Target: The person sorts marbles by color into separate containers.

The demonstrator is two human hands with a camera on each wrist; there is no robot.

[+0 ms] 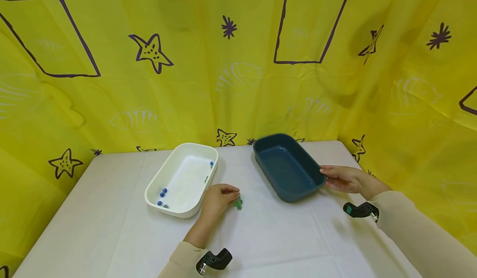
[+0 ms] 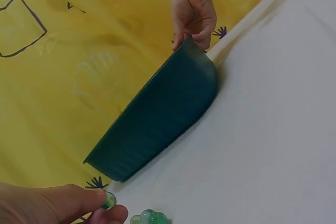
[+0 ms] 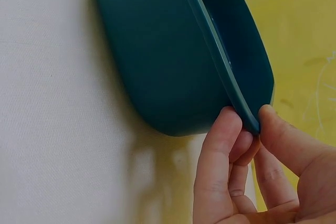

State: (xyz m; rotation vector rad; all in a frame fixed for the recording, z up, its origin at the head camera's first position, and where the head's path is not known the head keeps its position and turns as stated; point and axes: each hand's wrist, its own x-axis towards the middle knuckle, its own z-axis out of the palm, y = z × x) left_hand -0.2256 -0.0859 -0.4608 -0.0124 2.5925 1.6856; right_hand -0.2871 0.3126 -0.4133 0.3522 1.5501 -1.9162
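Note:
My left hand (image 1: 218, 198) pinches a green glass marble (image 2: 109, 200) between thumb and fingertips, close over the table. Right beside those fingertips lies a small cluster of green marbles (image 1: 238, 204). With thumb and fingers over its rim, my right hand (image 1: 342, 178) grips the near right corner of a dark teal basin (image 3: 163, 51). Its inside, seen from the head view, holds nothing. To the left of my left hand stands a white basin (image 1: 186, 183). Inside it, blue marbles (image 1: 162, 195) lie near the front left, and a few blue and green ones sit along its right side.
A white cloth (image 1: 283, 240) covers the table. Behind it and along the right side hangs a yellow curtain (image 1: 193, 96) with purple drawings, close to the far rims of both basins. Black wrist devices (image 1: 214, 259) sit on both forearms.

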